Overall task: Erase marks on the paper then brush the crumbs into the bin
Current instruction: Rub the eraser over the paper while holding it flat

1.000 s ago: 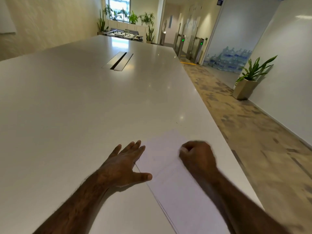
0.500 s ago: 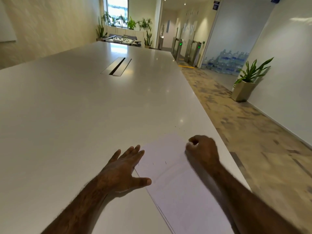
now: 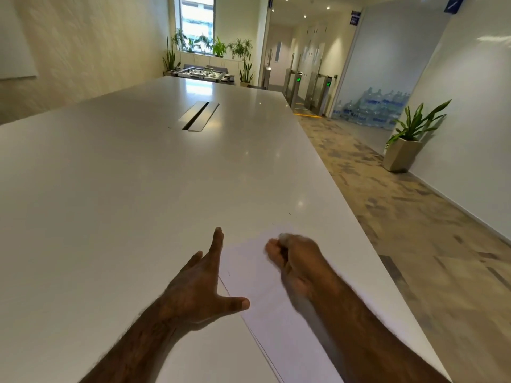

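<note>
At lower centre the paper (image 3: 279, 305) lies flat on the white worktop (image 3: 116, 205), its left edge under the left hand (image 3: 199, 288) with fingers (image 3: 217, 244) straight and spread, while the blurred right hand (image 3: 297, 258) rests curled on it, contents unclear.

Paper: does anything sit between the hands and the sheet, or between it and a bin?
Nothing does. The left hand lies open at the paper's left edge, and the curled right hand is over it. No bin is in view.
</note>
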Available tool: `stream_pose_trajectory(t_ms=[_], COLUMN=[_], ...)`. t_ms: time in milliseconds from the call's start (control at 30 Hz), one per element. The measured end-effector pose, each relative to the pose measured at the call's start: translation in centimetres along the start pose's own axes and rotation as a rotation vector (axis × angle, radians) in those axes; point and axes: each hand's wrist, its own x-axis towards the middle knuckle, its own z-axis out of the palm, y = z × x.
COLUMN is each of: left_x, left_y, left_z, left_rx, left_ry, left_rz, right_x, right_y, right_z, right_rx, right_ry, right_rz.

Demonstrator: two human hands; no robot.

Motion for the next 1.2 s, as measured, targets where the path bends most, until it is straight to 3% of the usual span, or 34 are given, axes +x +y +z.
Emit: stream_pose_trajectory(t_ms=[67, 133, 167, 267, 300, 333, 400, 467, 600, 633, 667, 733, 800, 867, 900, 933, 1000, 1067, 1200], left_x=[-0.2, -0.1, -0.1, -0.2, -0.3, -0.3, -0.3, -0.2, -0.2, -0.3, -0.3, -0.2, -0.1, -0.1, -0.1, -0.1, 0.1, 0.4, 0.6], left_y=[0.2, 0.2, 0.1, 0.5, 0.5, 0.6, 0.5, 0.4, 0.7, 0.7, 0.7, 0.7, 0.6, 0.6, 0.5, 0.5, 0.4, 0.2, 0.3], left_z=[-0.5, -0.8, -0.9, -0.7, -0.6, -0.6, -0.9, -1.0, -0.6, -0.6, -0.6, -0.8, -0.8, -0.6, -0.4, -0.3, -0.3, -0.2, -0.4], left_rx=[0.023, 0.048, 0.035, 0.0, -0.011, -0.019, -0.019, -0.012, -0.007, -0.006, -0.01, -0.01, 0.006, 0.024, 0.026, 0.034, 0.092, 0.16, 0.202], left_ry=[-0.002, -0.009, 0.0, 0.002, 0.003, 0.0, 0.0, 0.007, 0.036, 0.04, 0.038, 0.044, 0.046, 0.046, 0.042, 0.034, 0.026, 0.015, -0.02], left_rz=[0.013, 0.038, 0.022, -0.009, -0.009, -0.007, 0.004, 0.01, 0.008, 0.007, 0.005, 0.011, 0.016, -0.001, -0.014, -0.024, -0.016, 0.004, 0.018], right_x=[-2.4, -3.3, -2.6, 0.8, 1.2, 1.1, -0.9, -1.6, 3.1, 3.7, 3.5, 1.8, 0.3, 1.1, 1.6, 1.8, 1.3, 0.6, 0.1], right_y=[1.5, 2.3, 2.1, -0.2, -0.1, 0.4, 1.7, 1.9, 0.0, -0.3, -0.2, 0.2, 0.7, 1.4, 1.4, 1.2, 1.1, 1.2, 1.7], right_z=[1.0, 1.7, 1.6, 0.6, 0.4, 0.4, 1.5, 2.8, 2.7, 2.7, 2.6, 3.0, 3.8, 3.8, 3.4, 2.8, 1.9, 1.3, 2.3], right_rx=[-0.032, -0.035, -0.021, 0.024, 0.036, -0.003, -0.056, -0.038, 0.002, -0.03, -0.039, -0.03, -0.018, -0.252, -0.534, -0.778, -1.096, -1.318, -1.355], right_ry=[-0.292, -0.399, -0.359, -0.024, -0.019, -0.075, -0.36, -0.443, -0.026, 0.027, 0.01, -0.215, -0.309, -0.117, 0.043, 0.103, -0.062, -0.263, -0.339], right_rz=[0.148, 0.276, 0.258, 0.0, 0.016, 0.074, 0.274, 0.337, 0.021, 0.014, 0.044, 0.184, 0.268, 0.024, -0.203, -0.404, -0.542, -0.535, -0.613])
